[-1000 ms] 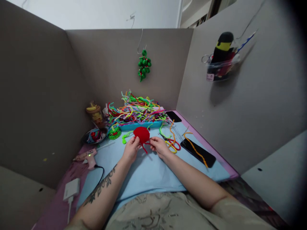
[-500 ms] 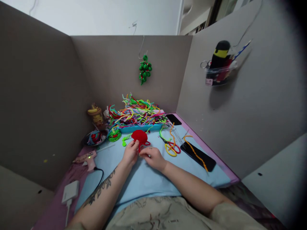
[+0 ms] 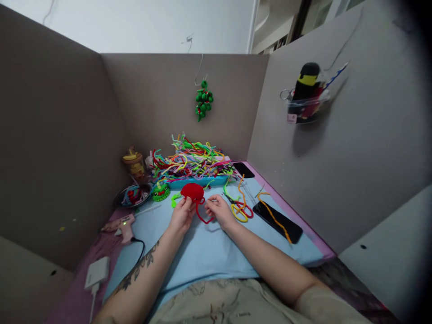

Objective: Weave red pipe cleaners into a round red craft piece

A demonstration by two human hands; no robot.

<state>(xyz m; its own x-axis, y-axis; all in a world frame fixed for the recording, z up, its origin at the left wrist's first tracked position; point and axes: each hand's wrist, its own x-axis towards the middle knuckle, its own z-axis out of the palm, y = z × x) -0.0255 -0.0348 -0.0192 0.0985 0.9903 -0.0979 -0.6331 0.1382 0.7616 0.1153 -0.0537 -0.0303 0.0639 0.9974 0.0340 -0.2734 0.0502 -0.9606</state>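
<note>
A rounded red fuzzy piece [image 3: 192, 191], apparently worked from pipe cleaner, is pinched between the thumb and fingers of my left hand [image 3: 181, 215]. From its lower right side come a small red loop and a longer red pipe cleaner tail [image 3: 201, 219], which curves down and back up to my right hand [image 3: 220, 210]. The fingers of that hand are curled beside the piece, with the tail's end running in at their lower edge. What lies between its fingertips is too small to make out. Both hands are above the light blue cloth [image 3: 199, 252].
Behind the hands a blue tray [image 3: 175, 183] overflows with colourful pipe cleaners. Scissors [image 3: 240, 213] and a black phone [image 3: 278, 220] with an orange strand lie right. Left are a green fuzzy face [image 3: 161, 192], a bowl [image 3: 119, 198], a pink glue gun [image 3: 125, 228] and a white adapter [image 3: 97, 272].
My right hand has moved up and to the right, away from my left. The red tail now shows as a long curve below the piece, which has shifted slightly left.
</note>
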